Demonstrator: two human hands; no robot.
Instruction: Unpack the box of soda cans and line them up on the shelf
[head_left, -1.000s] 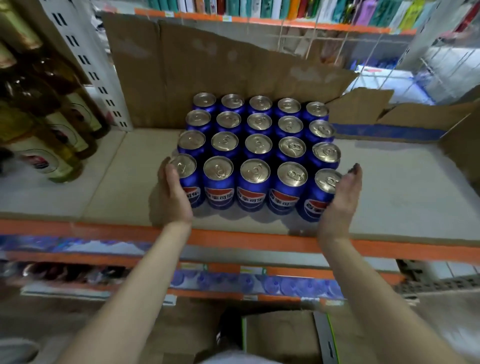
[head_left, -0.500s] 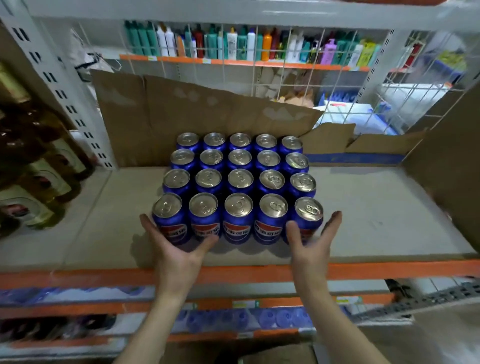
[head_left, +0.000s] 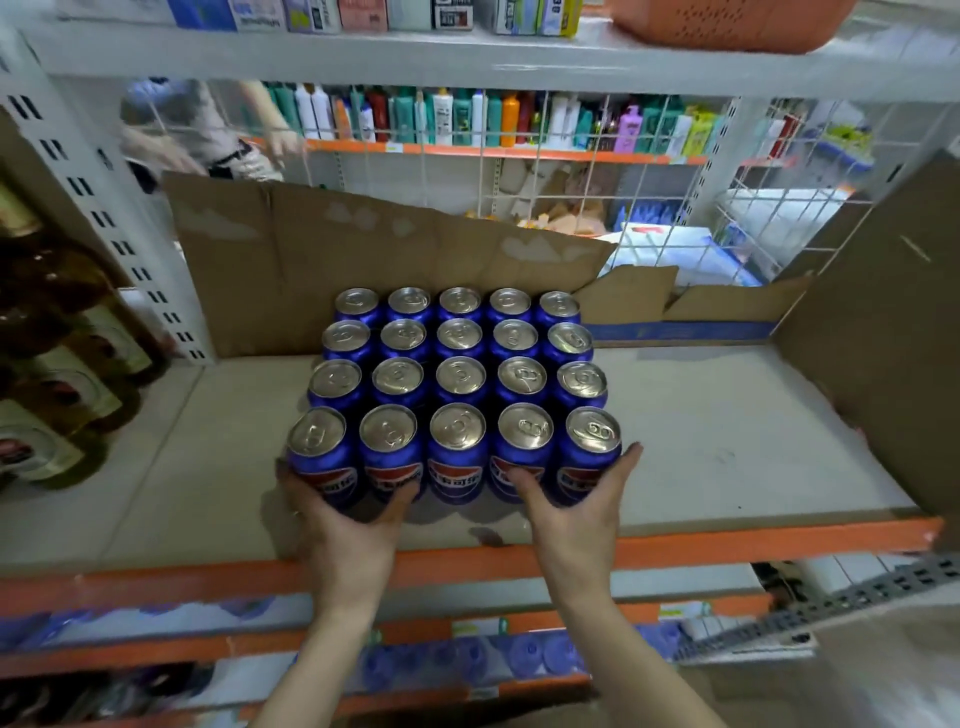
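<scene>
Several blue soda cans (head_left: 457, 395) with silver tops stand upright in a tight block on the grey shelf (head_left: 727, 441), near its orange front edge. My left hand (head_left: 348, 525) is spread against the front row, fingers around the leftmost can and thumb at the second one. My right hand (head_left: 582, 514) is spread against the front right cans, thumb between two cans and fingers past the rightmost one. Both palms touch the cans from the front; neither hand lifts a can.
Flattened cardboard (head_left: 363, 260) leans behind the cans and a cardboard panel (head_left: 883, 338) stands at the right. Bottles (head_left: 57, 374) fill the shelf's left end. A wire grid (head_left: 571, 182) backs the shelf, with another person's arms (head_left: 208, 135) behind it. Blue bottle caps (head_left: 467, 660) show below.
My hands went from the block's two sides to its front and now press on the front row. The view tilted upward.
</scene>
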